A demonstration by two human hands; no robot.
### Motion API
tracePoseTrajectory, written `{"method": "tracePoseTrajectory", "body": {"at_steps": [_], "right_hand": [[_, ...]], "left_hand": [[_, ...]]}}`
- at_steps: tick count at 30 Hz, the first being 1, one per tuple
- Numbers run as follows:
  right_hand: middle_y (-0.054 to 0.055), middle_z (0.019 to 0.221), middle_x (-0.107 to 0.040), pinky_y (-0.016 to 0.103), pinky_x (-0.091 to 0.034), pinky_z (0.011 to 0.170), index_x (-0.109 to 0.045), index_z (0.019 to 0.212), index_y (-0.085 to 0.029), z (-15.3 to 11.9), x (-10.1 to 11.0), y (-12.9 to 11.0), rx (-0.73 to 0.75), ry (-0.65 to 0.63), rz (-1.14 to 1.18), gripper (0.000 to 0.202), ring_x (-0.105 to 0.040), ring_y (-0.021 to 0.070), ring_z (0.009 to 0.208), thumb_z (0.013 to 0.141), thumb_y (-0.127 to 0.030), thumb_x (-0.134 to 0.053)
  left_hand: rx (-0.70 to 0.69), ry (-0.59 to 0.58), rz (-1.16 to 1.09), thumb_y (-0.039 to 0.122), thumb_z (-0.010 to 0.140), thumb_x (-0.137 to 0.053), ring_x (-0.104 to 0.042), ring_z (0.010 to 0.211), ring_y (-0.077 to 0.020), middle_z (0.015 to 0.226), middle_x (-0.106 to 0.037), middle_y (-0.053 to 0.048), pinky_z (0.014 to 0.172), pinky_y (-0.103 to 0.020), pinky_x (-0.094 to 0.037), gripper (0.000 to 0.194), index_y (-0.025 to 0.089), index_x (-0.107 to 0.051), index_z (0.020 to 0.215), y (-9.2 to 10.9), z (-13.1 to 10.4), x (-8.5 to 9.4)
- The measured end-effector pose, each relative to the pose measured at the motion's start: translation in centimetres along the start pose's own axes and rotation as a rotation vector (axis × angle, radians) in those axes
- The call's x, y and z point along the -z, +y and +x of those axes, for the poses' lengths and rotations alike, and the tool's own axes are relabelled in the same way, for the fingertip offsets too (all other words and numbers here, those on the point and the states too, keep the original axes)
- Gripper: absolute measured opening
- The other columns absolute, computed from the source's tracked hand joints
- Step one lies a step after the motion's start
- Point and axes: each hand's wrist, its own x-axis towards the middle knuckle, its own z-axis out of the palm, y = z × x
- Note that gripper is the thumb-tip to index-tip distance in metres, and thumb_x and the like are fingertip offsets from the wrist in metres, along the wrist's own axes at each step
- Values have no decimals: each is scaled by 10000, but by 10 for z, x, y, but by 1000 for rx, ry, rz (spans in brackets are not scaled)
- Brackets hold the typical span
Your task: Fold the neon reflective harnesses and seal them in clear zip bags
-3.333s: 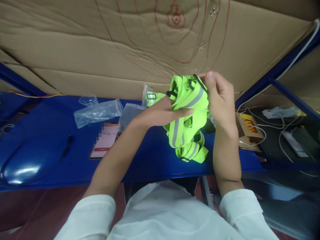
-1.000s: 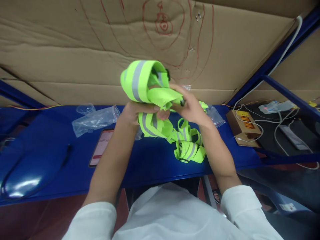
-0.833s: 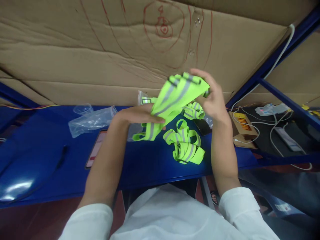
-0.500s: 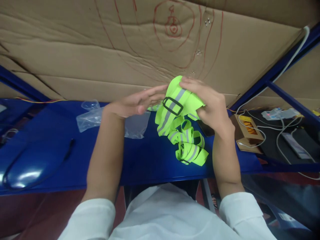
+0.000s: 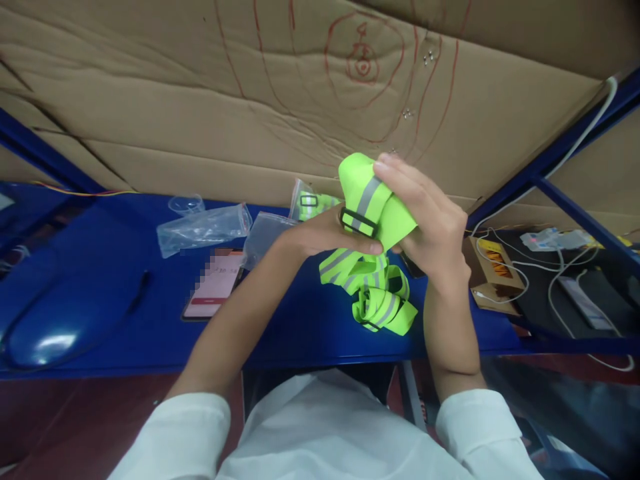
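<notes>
Both hands are on a neon-yellow reflective strap (image 5: 367, 193) with a grey stripe and a black slide buckle (image 5: 359, 223). My right hand (image 5: 430, 213) grips its folded upper part from the right, fingers over the top. From the left, my left hand (image 5: 330, 233) closes on the strap beside the buckle, thumb along the lower edge and its other fingers hidden behind. The rest of the webbing hangs down to a loose coiled heap (image 5: 383, 307) on the blue table (image 5: 300, 327).
Clear plastic bags (image 5: 200, 230) lie left of the hands, near a phone (image 5: 213, 287) with a lit screen. Another bagged strap (image 5: 313, 203) rests against the cardboard wall (image 5: 280, 120). A black cable (image 5: 135, 300) is at left. An open carton (image 5: 495, 273) and white cables stand right.
My left hand has moved right, from held apart with fingers stretched to closing on the strap by the buckle. The phone has come into view. My right hand keeps its hold.
</notes>
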Motion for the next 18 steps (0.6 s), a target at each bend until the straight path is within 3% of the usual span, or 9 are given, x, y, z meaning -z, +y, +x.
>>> {"method": "tracePoseTrajectory", "body": {"at_steps": [2, 5, 12, 16, 18], "right_hand": [[-142, 1598, -496, 537, -260, 1356, -582, 1439, -477, 1, 4, 2, -17, 1, -13, 420, -338, 318, 1585, 1025, -412, -560], [-102, 1533, -578, 518, -344, 1325, -592, 1434, -433, 3, 8, 5, -41, 26, -20, 432, -470, 323, 1505, 1009, -356, -575], [18, 1455, -637, 520, -513, 1169, -605, 1357, -322, 11, -13, 27, -172, 85, 291, 500, -601, 325, 1358, 872, -380, -712], [44, 1493, -612, 472, -551, 1119, -556, 1421, -297, 13, -16, 34, -232, -59, 410, 639, -613, 304, 1335, 830, -420, -766], [45, 1518, -593, 459, -536, 1135, -543, 1442, -299, 12, -15, 35, -235, -105, 422, 667, -589, 302, 1369, 835, -458, -768]], "left_hand": [[23, -26, -23, 379, 677, -944, -752, 834, -255, 896, -797, -63, 822, -384, -618, 369, 163, -777, 925, 3, 0, -7], [18, 66, -16, 390, 663, -952, -736, 719, -231, 801, -780, -45, 714, -342, -612, 372, 152, -751, 867, 7, 0, -12], [5, 156, 153, 426, 700, -926, -756, 942, -253, 986, -803, -60, 823, -333, -618, 409, 168, -775, 980, 7, -2, 3], [117, 102, 207, 449, 701, -918, -750, 1004, -272, 1038, -805, -82, 902, -370, -609, 471, 157, -775, 1042, 15, -7, 11], [159, 129, 244, 445, 682, -927, -742, 1044, -286, 1071, -804, -79, 944, -389, -598, 499, 164, -776, 1065, 17, -8, 15]]}}
